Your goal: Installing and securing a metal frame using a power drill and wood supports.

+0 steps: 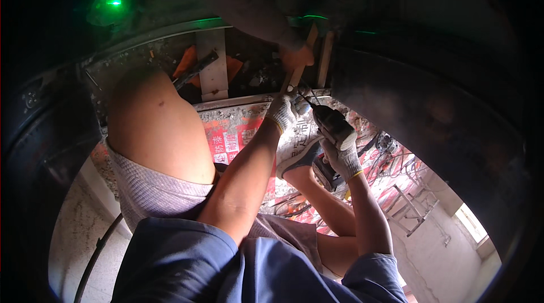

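Note:
My right hand, in a white knit glove, grips a dark cordless drill. Its thin bit points up and left toward the lower end of a wooden strip. At that end my left hand, gloved alike, has its fingers closed on the strip; the exact contact by the bit is too small to make out. Another person's bare hand reaches in from above and holds the strip higher up. A second wooden strip stands just to the right.
A metal frame edge crosses below the strips, beside a pale board. A dark bar-shaped tool lies among orange scraps. Red printed sheeting covers the floor; cables and a stepladder are at right. A green light glows upper left.

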Motion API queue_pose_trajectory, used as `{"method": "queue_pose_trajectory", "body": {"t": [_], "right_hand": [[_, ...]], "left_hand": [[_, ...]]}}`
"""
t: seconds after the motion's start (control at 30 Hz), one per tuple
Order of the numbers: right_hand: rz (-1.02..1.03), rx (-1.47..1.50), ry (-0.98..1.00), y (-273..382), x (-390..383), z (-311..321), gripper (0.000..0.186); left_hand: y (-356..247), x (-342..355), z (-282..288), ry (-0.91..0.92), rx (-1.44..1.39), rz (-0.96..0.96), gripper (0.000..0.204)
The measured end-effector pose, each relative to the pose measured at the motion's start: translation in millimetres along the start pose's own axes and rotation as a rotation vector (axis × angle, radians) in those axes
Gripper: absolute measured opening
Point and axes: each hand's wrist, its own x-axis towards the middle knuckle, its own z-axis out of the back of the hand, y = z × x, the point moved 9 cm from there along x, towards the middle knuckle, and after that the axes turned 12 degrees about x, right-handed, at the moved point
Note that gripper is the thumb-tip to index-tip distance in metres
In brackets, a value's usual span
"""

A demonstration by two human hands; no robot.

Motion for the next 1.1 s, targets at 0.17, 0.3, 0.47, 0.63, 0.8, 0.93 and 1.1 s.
{"method": "queue_pose_trajectory", "body": {"t": [0.17,0.3,0.47,0.63,0.8,0.93,1.1], "right_hand": [[0.283,-0.126,0.006,40,10,1,0.048],[0.344,-0.175,-0.006,55,11,14,0.051],[0.414,-0.379,0.129,67,22,-3,0.052],[0.263,-0.536,0.108,37,20,10,0.042],[0.360,-0.530,0.089,58,25,2,0.040],[0.321,-0.580,0.138,63,29,0,0.040],[0.163,-0.512,0.155,45,33,7,0.038]], "left_hand": [[-6,-2,-8,0.155,0.023,-0.067,0.002],[-3,-5,-9,0.012,0.054,-0.066,0.007],[-5,0,1,0.115,0.020,-0.013,0.006],[-1,-6,-22,0.096,0.049,-0.010,0.007],[-7,2,-10,0.202,-0.024,-0.054,0.009],[-11,-2,-17,0.175,0.064,-0.088,0.015],[-15,-9,-24,0.070,0.125,-0.123,0.010]]}}
